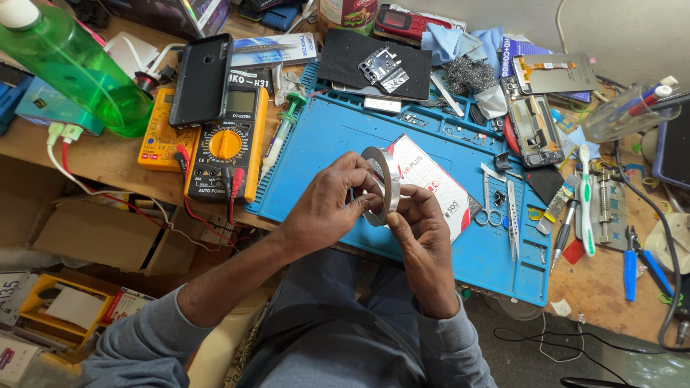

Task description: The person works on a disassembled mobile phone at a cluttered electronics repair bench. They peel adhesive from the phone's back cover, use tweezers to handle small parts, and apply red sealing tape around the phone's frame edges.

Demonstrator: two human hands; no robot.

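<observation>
Roll of tape (381,185), silvery, held upright over the blue mat (338,144), above a white-and-red packet (431,183). Left hand (327,205) wrapped round its near rim, fingers clamped on the roll. Right hand (424,226) just beside, fingertips pinched at the roll's lower edge; loose tape end too small to make out. Packet partly hidden behind roll and hands.

Mat's side slots holding scissors (490,208) and tweezers (512,226); small parts in top slots too tiny to tell. Clear cup (625,111) lying tilted at right on the worktop, pens inside. Green bottle (68,65) top left, cut off by frame, contents not clear. Yellow tray (54,309) below worktop edge holding white card, partly cut off. Open cardboard box (93,233) under the edge, inside not visible. Yellow meter (226,147) left of mat, half covered by a black phone (201,79).
</observation>
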